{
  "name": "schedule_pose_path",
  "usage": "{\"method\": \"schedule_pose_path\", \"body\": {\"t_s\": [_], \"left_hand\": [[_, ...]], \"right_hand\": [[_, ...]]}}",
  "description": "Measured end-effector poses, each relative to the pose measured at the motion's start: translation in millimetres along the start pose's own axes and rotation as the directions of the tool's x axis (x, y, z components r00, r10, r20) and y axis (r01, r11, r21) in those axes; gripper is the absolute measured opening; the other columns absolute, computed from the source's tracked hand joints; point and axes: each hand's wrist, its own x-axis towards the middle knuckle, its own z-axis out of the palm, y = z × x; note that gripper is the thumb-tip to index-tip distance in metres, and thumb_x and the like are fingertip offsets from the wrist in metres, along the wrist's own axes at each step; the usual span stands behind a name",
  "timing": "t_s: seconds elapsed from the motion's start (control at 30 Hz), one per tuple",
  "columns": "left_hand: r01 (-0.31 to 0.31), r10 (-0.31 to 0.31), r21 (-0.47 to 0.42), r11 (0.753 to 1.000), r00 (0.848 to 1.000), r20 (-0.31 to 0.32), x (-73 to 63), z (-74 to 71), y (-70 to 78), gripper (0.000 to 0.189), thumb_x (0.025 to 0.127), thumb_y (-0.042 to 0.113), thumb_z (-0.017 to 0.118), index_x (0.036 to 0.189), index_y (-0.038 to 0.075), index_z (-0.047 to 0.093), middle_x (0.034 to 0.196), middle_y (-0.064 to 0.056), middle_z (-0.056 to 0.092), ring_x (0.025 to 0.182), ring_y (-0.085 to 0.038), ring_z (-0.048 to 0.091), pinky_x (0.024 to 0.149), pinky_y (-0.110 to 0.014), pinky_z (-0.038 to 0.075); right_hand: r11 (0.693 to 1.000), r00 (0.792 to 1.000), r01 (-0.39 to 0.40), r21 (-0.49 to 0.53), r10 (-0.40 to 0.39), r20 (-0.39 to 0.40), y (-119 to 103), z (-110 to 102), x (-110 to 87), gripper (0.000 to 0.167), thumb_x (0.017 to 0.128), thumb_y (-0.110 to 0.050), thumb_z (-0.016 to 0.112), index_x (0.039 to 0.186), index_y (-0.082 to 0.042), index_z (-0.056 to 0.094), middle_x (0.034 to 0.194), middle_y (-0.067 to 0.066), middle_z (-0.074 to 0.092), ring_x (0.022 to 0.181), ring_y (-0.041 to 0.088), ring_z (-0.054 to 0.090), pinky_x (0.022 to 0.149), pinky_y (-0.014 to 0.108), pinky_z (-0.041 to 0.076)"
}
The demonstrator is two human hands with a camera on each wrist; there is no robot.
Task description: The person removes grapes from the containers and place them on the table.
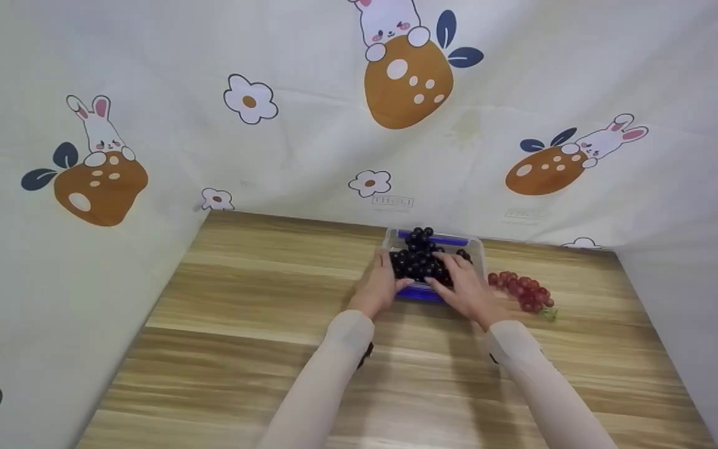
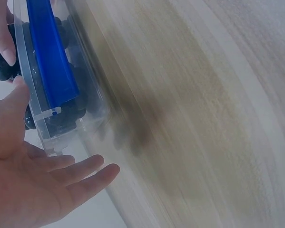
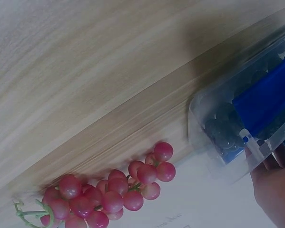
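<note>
A clear plastic box with blue clips is filled with black grapes, and one end of the bunch rises above the back rim. My left hand is at the box's left side. In the left wrist view its thumb lies at the rim by the grapes while the other fingers stretch out past the corner. The right hand reaches over the right part of the box, fingers spread and pressing on the grapes. Some of its fingers are hidden behind the box wall in the right wrist view.
A bunch of red grapes with a green stem lies on the wooden table, just right of the box. Behind the table hangs a pale cloth printed with rabbits and flowers.
</note>
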Motion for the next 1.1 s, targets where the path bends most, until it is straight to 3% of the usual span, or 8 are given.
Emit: {"method": "schedule_pose_path", "body": {"t_s": [0.33,0.73,1.1], "left_hand": [[-0.005,0.005,0.004,1.0,1.0,-0.008,-0.8,-0.4,0.7,0.089,0.104,0.044,0.064,0.165,-0.005,0.021,0.171,-0.027,0.024,0.159,-0.036,0.029,0.128,-0.045,0.031],[-0.025,0.025,-0.013,1.0,0.999,-0.032,-1.5,-1.3,-1.3,0.089,0.103,0.041,0.067,0.165,-0.004,0.023,0.17,-0.028,0.026,0.156,-0.038,0.033,0.127,-0.047,0.034],[0.003,-0.003,-0.008,1.0,1.0,0.027,-1.8,-6.2,-1.5,0.091,0.102,0.045,0.064,0.167,0.0,0.019,0.171,-0.024,0.027,0.159,-0.033,0.029,0.127,-0.047,0.034]], "right_hand": [[1.0,1.0,0.0,-0.009,0.0,0.001,-2,3,4.2,0.064,0.104,-0.043,0.066,0.157,-0.009,0.049,0.154,0.027,0.05,0.142,0.048,0.049,0.116,0.064,0.043],[0.998,0.996,-0.068,0.018,0.066,0.063,-4,5,9.8,0.071,0.105,-0.047,0.062,0.163,-0.014,0.039,0.161,0.03,0.039,0.147,0.051,0.04,0.116,0.068,0.04],[0.994,0.993,-0.101,0.044,0.098,0.07,-6,5,15.1,0.075,0.103,-0.045,0.065,0.165,-0.015,0.036,0.164,0.032,0.034,0.149,0.054,0.035,0.116,0.071,0.038]]}}
